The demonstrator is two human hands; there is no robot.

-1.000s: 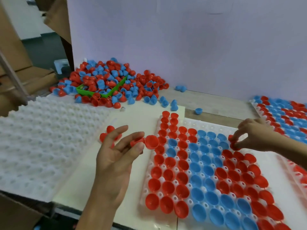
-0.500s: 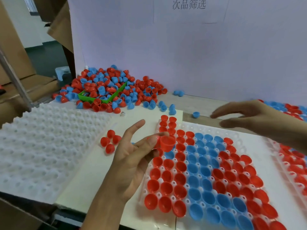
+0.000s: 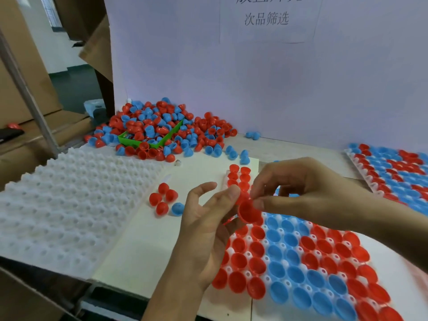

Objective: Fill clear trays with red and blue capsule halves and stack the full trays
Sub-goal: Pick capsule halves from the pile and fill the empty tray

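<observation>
Head view, from the left side across: a stack of empty white trays (image 3: 69, 205) lies well to the left of the hands on the pale surface (image 3: 143, 251); beyond it, far from the hands, a heap of red and blue capsule halves (image 3: 162, 133) spreads around a green scoop (image 3: 150, 141) at the foot of a white backboard (image 3: 254, 77) with printed characters; nearer, just left of the left hand, four loose red halves (image 3: 163, 198) and one blue half (image 3: 177, 208) sit on the surface; the left hand (image 3: 208, 230) is raised with fingers partly curled, its thumb and forefinger touching a red capsule half (image 3: 249, 210); the right hand (image 3: 308, 195) meets it from the right, thumb and fingertips pinching the rim of the same half, so both hands are clamped on it together; the half hangs just above the upper left part of the clear tray (image 3: 301, 269), which lies under and in front of the hands, its pockets filled with red and blue halves in bands; far right of the right hand, another filled tray (image 3: 393, 170) rests beside the backboard.
</observation>
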